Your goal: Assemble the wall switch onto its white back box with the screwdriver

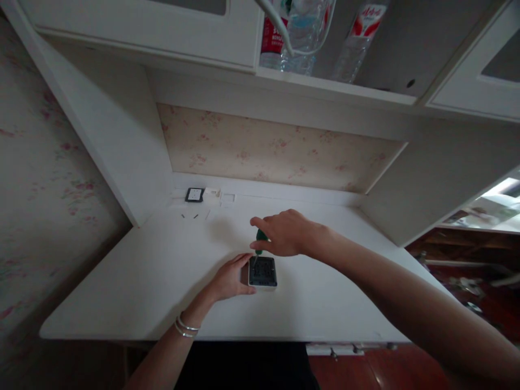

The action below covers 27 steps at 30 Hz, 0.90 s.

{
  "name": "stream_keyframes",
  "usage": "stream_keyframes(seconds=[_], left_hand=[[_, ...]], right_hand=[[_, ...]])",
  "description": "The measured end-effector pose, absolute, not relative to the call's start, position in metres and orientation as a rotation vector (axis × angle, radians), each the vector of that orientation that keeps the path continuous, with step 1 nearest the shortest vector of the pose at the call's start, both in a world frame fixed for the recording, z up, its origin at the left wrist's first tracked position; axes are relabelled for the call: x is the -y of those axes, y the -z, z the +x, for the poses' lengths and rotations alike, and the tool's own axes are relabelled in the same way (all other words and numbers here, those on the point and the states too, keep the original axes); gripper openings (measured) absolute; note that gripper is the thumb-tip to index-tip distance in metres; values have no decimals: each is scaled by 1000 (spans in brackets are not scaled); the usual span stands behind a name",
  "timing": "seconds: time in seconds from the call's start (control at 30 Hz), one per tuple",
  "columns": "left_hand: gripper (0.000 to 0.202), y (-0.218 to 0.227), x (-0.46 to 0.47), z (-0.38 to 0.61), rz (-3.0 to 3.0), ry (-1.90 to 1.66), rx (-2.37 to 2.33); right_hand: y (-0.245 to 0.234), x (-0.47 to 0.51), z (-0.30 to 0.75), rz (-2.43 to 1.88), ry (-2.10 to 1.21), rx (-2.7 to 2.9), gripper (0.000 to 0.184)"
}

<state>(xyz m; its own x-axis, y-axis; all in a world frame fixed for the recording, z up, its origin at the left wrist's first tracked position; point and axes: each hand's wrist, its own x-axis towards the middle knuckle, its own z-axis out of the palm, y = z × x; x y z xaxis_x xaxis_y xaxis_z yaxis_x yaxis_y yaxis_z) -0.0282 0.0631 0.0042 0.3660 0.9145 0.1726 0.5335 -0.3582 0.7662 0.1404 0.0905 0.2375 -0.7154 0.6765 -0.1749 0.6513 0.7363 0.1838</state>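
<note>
On the white desk sits a square box with a black socket panel (264,274) on top and a pale rim around it. My left hand (232,278) wraps around the box's left side, fingers behind and thumb in front. My right hand (282,234) is closed around the green handle of a screwdriver (260,246). Its shaft points down at the panel's upper left corner; the exact spot of the tip is too small to make out.
At the desk's back left lie a socket (195,195) with a dark surround, a white frame (228,199) and two small dark screws (195,216). Overhead, a shelf (337,85) holds plastic bottles (359,40), and a white cable (280,24) hangs in front.
</note>
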Motion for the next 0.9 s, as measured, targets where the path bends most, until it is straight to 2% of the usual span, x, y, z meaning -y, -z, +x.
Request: stream_keyframes(seconds=[0.1, 0.23, 0.33, 0.4, 0.5, 0.63, 0.77, 0.9], left_hand=[[99, -4, -63, -28, 2007, -800, -1278], [97, -4, -63, -28, 2014, -801, -1266], [96, -6, -62, -27, 2015, -823, -1245], [95, -6, -62, -27, 2015, -823, -1245], [96, -6, -62, -28, 2016, -817, -1246], [96, -4, -62, -28, 2032, -819, -1246], [95, -5, -63, -29, 2043, -798, -1248], [95, -6, -62, -29, 2031, -797, -1244]], right_hand=[[-236, -89, 140, 999, -99, -2731, 43], [-236, -88, 141, 1081, -149, -2693, 49], [-238, -90, 143, 1007, -14, -2705, 44], [-239, -90, 143, 1042, -81, -2665, 42], [-241, -90, 142, 1088, -106, -2655, 51], [-241, -90, 140, 1034, -19, -2689, 43], [-240, -92, 140, 1098, -162, -2664, 55], [-241, -92, 141, 1044, -14, -2670, 44]])
